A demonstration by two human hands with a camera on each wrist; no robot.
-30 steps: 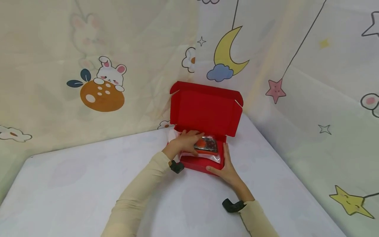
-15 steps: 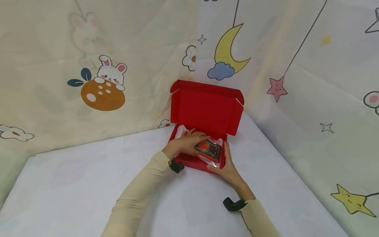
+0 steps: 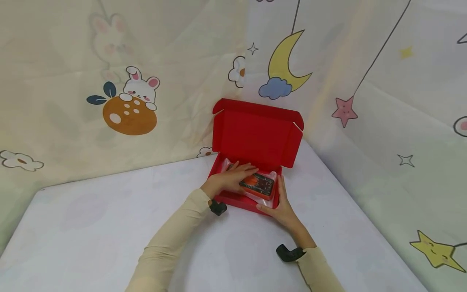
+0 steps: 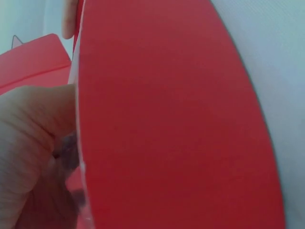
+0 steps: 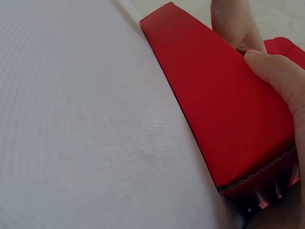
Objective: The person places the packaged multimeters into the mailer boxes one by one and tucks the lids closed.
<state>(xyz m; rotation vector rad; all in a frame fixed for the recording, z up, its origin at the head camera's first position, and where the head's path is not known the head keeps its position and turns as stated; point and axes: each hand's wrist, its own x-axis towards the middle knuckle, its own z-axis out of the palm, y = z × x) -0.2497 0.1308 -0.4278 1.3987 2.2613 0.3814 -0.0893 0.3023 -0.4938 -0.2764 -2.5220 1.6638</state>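
Observation:
A red cardboard box (image 3: 236, 200) stands on the table with its lid (image 3: 253, 136) raised at the back. Inside lies a multimeter (image 3: 263, 185) with a dark face and an orange dial, in clear plastic, slightly slanted. My left hand (image 3: 230, 178) grips it across its left part, fingers on the far side and thumb on the near side, hiding that end. At the box's front right corner, my right hand (image 3: 281, 207) holds the wall, with its thumb (image 5: 274, 67) over the front edge and its fingers along the right side. The left wrist view shows the box's front wall (image 4: 167, 114) close up.
The white-covered table (image 3: 109, 227) spreads to the left and in front of the box. Behind stands a cloth backdrop (image 3: 182, 81) printed with rabbits, a moon and stars; the box sits near its corner. Dark wrist devices (image 3: 290, 253) are worn on both arms.
Between one second and half a second ago the multimeter shifted right and towards the front, turning slightly, under my left hand. Since then it has settled a little lower. My right hand stays on the box.

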